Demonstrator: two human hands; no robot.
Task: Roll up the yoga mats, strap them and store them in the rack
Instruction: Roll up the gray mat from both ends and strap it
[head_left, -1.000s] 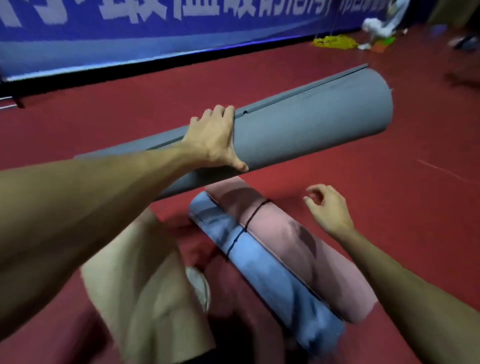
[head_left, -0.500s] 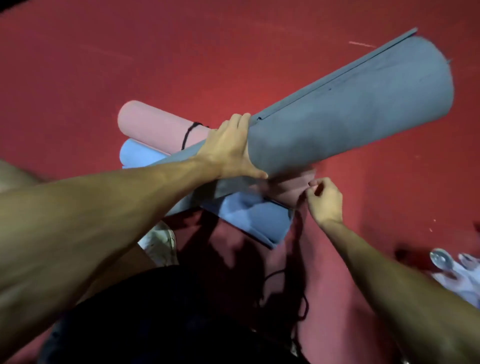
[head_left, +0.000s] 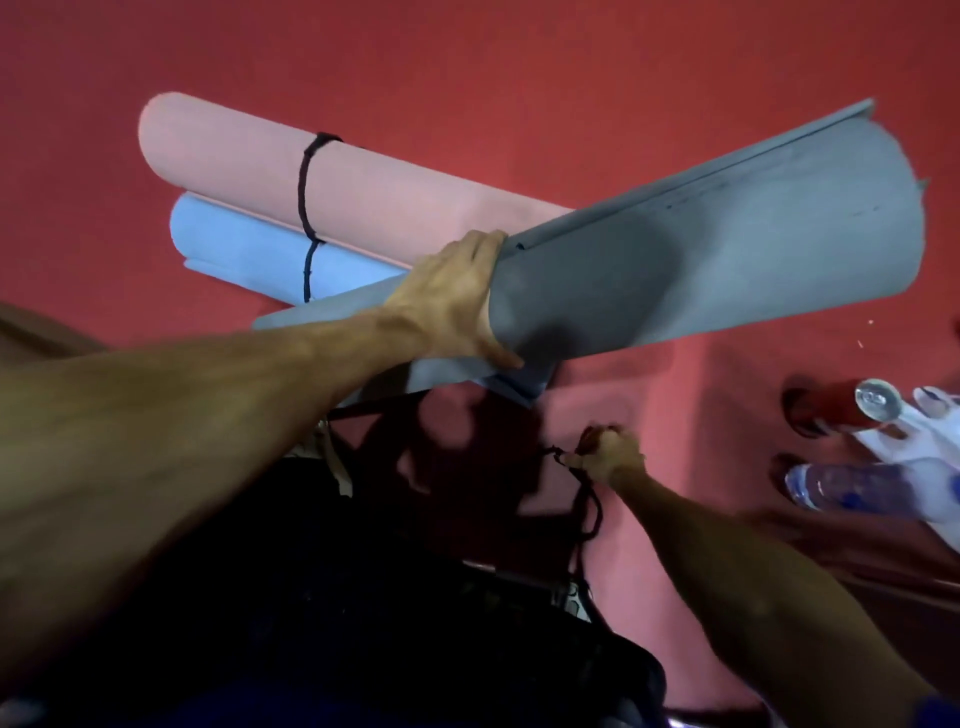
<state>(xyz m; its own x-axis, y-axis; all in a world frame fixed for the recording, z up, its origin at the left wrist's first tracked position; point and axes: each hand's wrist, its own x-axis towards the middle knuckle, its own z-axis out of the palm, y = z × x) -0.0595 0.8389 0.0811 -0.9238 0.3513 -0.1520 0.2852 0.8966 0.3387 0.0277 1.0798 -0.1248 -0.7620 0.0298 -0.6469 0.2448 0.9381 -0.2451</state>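
My left hand (head_left: 457, 306) grips a rolled grey yoga mat (head_left: 727, 249) around its middle and holds it off the red floor, its wide end pointing up and right. Below it on the floor lie a rolled pink mat (head_left: 249, 171) and a rolled blue mat (head_left: 244, 249), side by side, each ringed by a black cord (head_left: 306, 208). My right hand (head_left: 605, 457) is lower, pinched on a thin black strap (head_left: 584, 499) that hangs down toward my dark clothing.
A red drink can (head_left: 841, 405) and a clear plastic water bottle (head_left: 852, 488) lie at the right edge on something white. Red carpeted floor (head_left: 519, 78) fills the rest of the view. My dark trousers take up the bottom centre.
The view has tilted further down. My right hand dropped from beside the mats' end and now pinches the black strap. The grey mat stays in my left hand above the two floor mats.
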